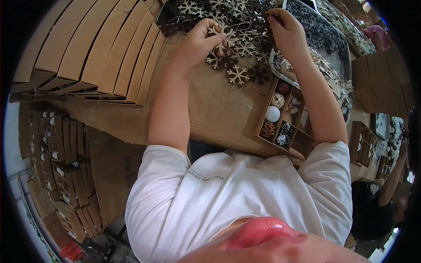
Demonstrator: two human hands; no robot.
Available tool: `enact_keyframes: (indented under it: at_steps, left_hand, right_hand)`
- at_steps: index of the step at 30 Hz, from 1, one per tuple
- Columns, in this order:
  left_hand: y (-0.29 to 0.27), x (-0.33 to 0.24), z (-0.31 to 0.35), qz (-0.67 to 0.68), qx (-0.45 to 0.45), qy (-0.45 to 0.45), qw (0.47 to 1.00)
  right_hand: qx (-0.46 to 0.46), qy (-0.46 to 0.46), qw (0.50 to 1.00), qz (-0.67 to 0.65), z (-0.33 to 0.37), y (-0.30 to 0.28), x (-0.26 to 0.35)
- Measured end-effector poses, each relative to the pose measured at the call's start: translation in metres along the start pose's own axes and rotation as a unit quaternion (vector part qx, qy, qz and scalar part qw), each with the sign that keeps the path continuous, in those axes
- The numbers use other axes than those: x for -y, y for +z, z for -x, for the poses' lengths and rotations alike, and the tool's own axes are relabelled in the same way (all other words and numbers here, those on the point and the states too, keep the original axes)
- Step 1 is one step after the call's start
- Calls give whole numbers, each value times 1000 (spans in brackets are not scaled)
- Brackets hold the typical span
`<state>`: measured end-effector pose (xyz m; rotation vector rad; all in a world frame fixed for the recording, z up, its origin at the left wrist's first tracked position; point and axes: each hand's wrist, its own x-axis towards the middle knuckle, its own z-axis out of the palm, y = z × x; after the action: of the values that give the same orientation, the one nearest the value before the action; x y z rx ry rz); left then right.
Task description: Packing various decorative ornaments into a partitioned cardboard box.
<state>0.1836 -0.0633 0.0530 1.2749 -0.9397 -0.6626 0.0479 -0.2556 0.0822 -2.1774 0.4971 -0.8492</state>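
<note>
Person stands at a cardboard-covered bench (210,109), both bare arms reaching up toward the 12 o'clock edge of the view.

Left hand (199,41) — fingers curled, thumb and forefinger pinching a pale wooden snowflake (218,31) at the near edge of the snowflake pile (219,13). The pinched piece touches others in the heap, so I cannot tell if it is lifted clear.

Right hand (285,30) — at about 1 o'clock from the left hand, fingers bent and pressed together, tips down in the dark snowflakes by the rim of a metal tray (346,57). Cannot tell what, if anything, it grips.

A loose pale snowflake (237,75) lies on the bench at 5 o'clock from the left hand, a dark one just beside it. A thin loop of string (237,101) lies below that.

Divided cardboard box (280,120) sits at 6 o'clock from the right hand, under the right forearm: it holds a wicker ball (277,100), a white ball (272,114), a brown wicker ball (268,129) and a pine cone (285,129).

Flat kraft boxes (96,48), stacked on edge, fill the 10 o'clock area. More small filled boxes (61,144) at 8 o'clock.

Another person's arm (392,179) at 4 o'clock, well apart.
</note>
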Motion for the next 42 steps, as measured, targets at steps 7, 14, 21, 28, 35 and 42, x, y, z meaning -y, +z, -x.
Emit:
enact_keyframes:
  at_steps: [7, 14, 21, 28, 35, 42]
  left_hand:
    - [8, -16, 9, -219, 63, -86, 970]
    - [0, 0, 6, -167, 76, -52, 982]
    - [-5, -6, 5, 0, 49, 8, 999]
    - [-4, 1, -2, 29, -10, 36, 999]
    - [-2, -1, 0, -8, -26, 60, 998]
    - [-1, 0, -1, 2, -7, 59, 998]
  right_hand:
    - [20, -51, 998, -18, 9, 10, 18]
    - [-1, -61, 996, 65, 0, 8, 6]
    - [83, -3, 995, 59, 5, 5, 6]
    - [140, -160, 975, 70, 24, 28, 22]
    - [232, 73, 968, -64, 24, 27, 51]
    - [242, 144, 940, -194, 16, 24, 30]
